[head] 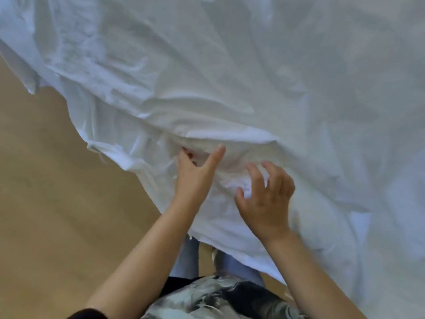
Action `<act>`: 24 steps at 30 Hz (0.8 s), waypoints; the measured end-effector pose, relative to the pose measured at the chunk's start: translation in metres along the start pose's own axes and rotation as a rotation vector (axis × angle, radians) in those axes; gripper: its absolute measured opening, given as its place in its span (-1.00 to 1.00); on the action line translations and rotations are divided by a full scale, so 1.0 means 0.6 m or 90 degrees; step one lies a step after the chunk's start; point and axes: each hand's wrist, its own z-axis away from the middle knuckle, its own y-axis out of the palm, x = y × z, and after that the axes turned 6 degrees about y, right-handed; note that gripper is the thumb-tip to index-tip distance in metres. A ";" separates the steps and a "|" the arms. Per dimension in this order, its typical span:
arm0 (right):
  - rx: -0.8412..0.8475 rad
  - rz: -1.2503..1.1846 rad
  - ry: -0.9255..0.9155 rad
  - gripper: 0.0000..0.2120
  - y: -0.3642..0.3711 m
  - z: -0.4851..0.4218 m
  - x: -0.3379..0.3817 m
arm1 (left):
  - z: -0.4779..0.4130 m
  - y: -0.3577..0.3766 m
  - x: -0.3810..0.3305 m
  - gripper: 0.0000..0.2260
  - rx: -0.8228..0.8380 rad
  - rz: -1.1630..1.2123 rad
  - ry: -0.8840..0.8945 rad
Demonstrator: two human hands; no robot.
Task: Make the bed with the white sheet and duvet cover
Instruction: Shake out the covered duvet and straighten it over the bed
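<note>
Over most of the picture lies a big white cloth (253, 65), full of wrinkles and folds. I cannot tell if it is the sheet or the duvet cover. Its near edge hangs down toward the brown wooden floor (46, 180) on the left side. Both hands are on the cloth close to that hanging edge, side by side but not touching each other. The left hand (195, 176) has its thumb sticking out straight, far from the other fingers. Those fingers are bent, and their tips poke in under a puffy fold. I cannot tell if they hold any cloth. The right hand (268, 199) has its fingers spread and bent like a claw over a small bunch of cloth. The picture is blurry there, so I cannot tell if it squeezes the bunch. Down at the bottom you can see blue jeans (186, 261) and a patterned top (218, 300).
</note>
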 end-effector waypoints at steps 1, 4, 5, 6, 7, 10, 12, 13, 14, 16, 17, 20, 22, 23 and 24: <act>-0.012 0.048 0.042 -0.44 -0.012 0.006 -0.021 | -0.001 0.027 -0.016 -0.19 0.029 0.047 -0.074; 0.066 0.162 0.204 -0.14 -0.036 0.039 -0.076 | -0.022 0.091 -0.032 -0.51 0.017 0.122 -0.182; 0.104 0.184 0.257 -0.07 -0.040 0.055 -0.088 | -0.031 0.102 -0.031 -0.72 -0.011 0.142 -0.185; 0.140 0.199 0.303 -0.02 -0.042 0.072 -0.099 | -0.037 0.110 -0.028 -0.84 -0.039 0.152 -0.186; 0.172 0.210 0.346 -0.01 -0.047 0.085 -0.106 | -0.044 0.115 -0.022 -0.85 -0.049 0.155 -0.189; 0.216 0.185 0.457 -0.18 -0.063 0.108 -0.131 | -0.041 0.108 -0.021 -0.82 -0.034 0.248 -0.155; 0.195 0.113 0.467 -0.49 -0.078 0.121 -0.143 | -0.008 0.075 -0.023 -0.76 0.030 0.369 -0.111; 0.146 0.081 0.431 -0.63 -0.089 0.130 -0.143 | 0.014 0.047 -0.016 -0.77 0.054 0.415 -0.087; 0.101 0.061 0.374 -0.73 -0.097 0.141 -0.141 | 0.035 0.014 0.002 -0.79 0.072 0.447 -0.060; 0.059 0.045 0.234 -0.68 -0.103 0.175 -0.124 | 0.066 -0.052 0.062 -0.82 0.054 0.455 -0.069; 0.072 0.041 0.172 -0.68 -0.099 0.202 -0.113 | 0.071 -0.076 0.099 -0.77 0.012 0.423 -0.108; 0.193 0.071 0.111 -0.40 -0.068 0.318 -0.075 | 0.089 -0.100 0.181 -0.87 -0.128 0.217 -0.205; 0.241 0.049 0.113 -0.27 -0.053 0.373 -0.064 | 0.109 -0.073 0.201 -0.66 -0.127 0.175 -0.227; 0.251 0.025 0.112 -0.30 -0.055 0.390 -0.063 | 0.125 -0.055 0.205 -0.57 -0.108 0.187 -0.228; 0.237 -0.010 0.118 -0.37 -0.058 0.405 -0.064 | 0.145 -0.036 0.207 -0.51 -0.086 0.201 -0.235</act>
